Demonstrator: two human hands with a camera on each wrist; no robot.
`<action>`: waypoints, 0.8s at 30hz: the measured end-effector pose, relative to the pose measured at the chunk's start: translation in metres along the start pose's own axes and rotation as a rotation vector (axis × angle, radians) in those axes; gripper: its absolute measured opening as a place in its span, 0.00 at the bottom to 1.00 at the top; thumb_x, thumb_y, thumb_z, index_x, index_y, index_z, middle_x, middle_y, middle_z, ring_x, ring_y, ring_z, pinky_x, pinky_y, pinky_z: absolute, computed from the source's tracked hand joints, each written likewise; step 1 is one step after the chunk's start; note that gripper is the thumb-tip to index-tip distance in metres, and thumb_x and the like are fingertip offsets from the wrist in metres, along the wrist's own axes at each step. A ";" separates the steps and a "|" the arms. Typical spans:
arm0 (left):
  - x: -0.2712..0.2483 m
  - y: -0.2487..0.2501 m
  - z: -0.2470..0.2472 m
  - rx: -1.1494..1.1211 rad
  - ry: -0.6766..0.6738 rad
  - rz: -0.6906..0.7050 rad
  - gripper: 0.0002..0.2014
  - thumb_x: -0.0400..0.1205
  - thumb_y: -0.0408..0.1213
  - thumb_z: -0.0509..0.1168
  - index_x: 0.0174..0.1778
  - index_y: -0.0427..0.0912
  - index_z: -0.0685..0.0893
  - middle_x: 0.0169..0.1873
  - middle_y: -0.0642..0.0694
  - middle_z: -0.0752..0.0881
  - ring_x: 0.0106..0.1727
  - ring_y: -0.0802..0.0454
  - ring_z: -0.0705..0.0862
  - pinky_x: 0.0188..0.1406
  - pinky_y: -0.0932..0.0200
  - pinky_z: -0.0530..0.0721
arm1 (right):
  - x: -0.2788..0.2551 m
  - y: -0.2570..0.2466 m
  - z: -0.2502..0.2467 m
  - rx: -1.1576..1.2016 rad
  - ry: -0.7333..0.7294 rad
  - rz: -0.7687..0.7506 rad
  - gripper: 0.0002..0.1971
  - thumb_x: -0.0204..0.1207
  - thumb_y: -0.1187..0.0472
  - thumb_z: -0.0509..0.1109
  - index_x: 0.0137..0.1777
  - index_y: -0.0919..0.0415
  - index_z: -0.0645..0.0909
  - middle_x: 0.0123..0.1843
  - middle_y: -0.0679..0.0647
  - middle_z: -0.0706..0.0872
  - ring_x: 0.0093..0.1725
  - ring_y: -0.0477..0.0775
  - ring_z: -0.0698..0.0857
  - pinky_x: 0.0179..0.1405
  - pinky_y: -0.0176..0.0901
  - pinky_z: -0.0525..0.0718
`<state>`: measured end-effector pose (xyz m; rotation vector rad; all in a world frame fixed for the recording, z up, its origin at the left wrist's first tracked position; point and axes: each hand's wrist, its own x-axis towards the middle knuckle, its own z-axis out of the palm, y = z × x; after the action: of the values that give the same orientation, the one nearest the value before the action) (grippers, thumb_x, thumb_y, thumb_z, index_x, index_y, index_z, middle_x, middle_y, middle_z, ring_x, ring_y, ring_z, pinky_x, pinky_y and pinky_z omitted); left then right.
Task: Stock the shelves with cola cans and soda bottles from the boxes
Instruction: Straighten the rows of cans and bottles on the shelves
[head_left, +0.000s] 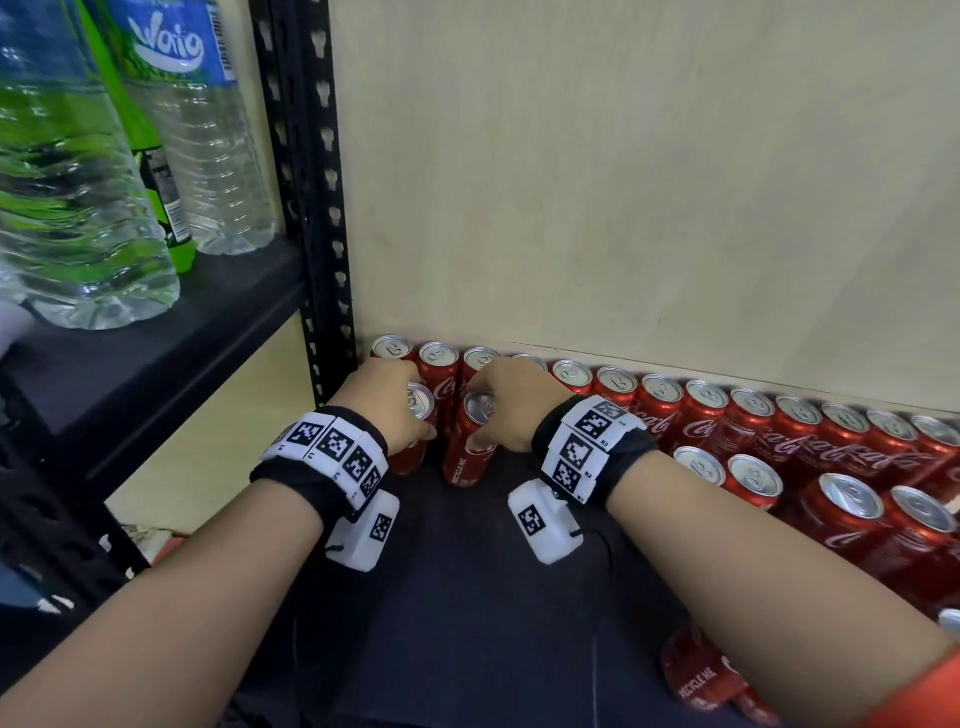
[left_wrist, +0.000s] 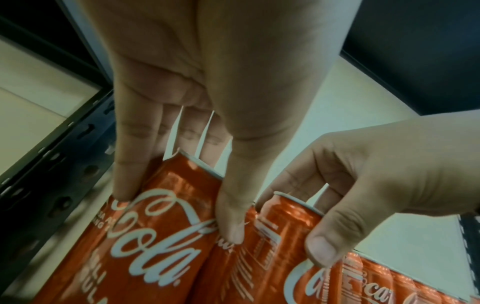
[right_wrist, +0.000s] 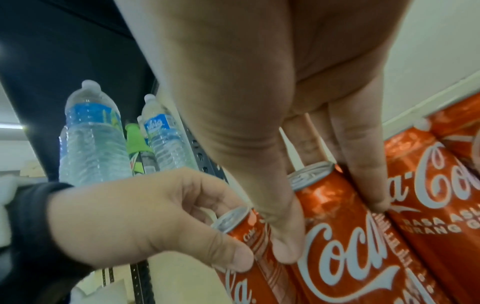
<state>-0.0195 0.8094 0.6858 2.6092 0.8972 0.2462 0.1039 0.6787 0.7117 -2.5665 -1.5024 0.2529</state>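
Observation:
Two red cola cans stand upright at the back left of the dark shelf (head_left: 467, 597). My left hand (head_left: 408, 410) grips the left can (head_left: 421, 404) from above, thumb and fingers curled round its upper body. My right hand (head_left: 493, 415) grips the right can (head_left: 467, 457) the same way. In the left wrist view my left hand (left_wrist: 176, 211) holds its can (left_wrist: 155, 236), with the other can (left_wrist: 280, 236) beside it. In the right wrist view my right hand (right_wrist: 332, 226) wraps its can (right_wrist: 337, 236). Both cans sit just in front of the back row (head_left: 660, 400).
Several more cola cans fill the shelf's right side (head_left: 852, 514), and one can lies on its side at the front right (head_left: 696, 670). A black slotted upright (head_left: 311, 208) borders the left. Water bottles (head_left: 78, 208) and a green bottle (head_left: 156, 171) stand on the neighbouring shelf.

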 end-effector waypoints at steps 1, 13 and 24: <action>-0.001 0.001 -0.001 -0.003 -0.008 0.000 0.20 0.66 0.50 0.85 0.44 0.47 0.83 0.44 0.49 0.84 0.44 0.48 0.85 0.47 0.51 0.87 | -0.004 0.002 -0.004 0.011 0.000 0.004 0.37 0.67 0.52 0.86 0.76 0.57 0.80 0.71 0.52 0.85 0.70 0.55 0.83 0.66 0.45 0.82; -0.033 0.038 -0.034 -0.229 -0.014 0.220 0.21 0.62 0.50 0.87 0.47 0.49 0.91 0.42 0.53 0.91 0.46 0.56 0.88 0.51 0.50 0.88 | -0.070 0.035 -0.049 0.123 0.088 0.100 0.35 0.62 0.49 0.89 0.70 0.49 0.84 0.68 0.48 0.86 0.53 0.54 0.91 0.53 0.52 0.91; -0.053 0.050 -0.023 -0.285 -0.199 0.386 0.22 0.60 0.51 0.88 0.46 0.56 0.89 0.38 0.61 0.91 0.38 0.64 0.89 0.47 0.53 0.89 | -0.121 0.051 -0.044 0.054 0.004 0.044 0.34 0.63 0.46 0.88 0.70 0.48 0.85 0.65 0.42 0.88 0.63 0.44 0.86 0.67 0.47 0.84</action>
<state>-0.0392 0.7463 0.7244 2.4615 0.2632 0.1921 0.0989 0.5462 0.7508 -2.5584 -1.4190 0.2903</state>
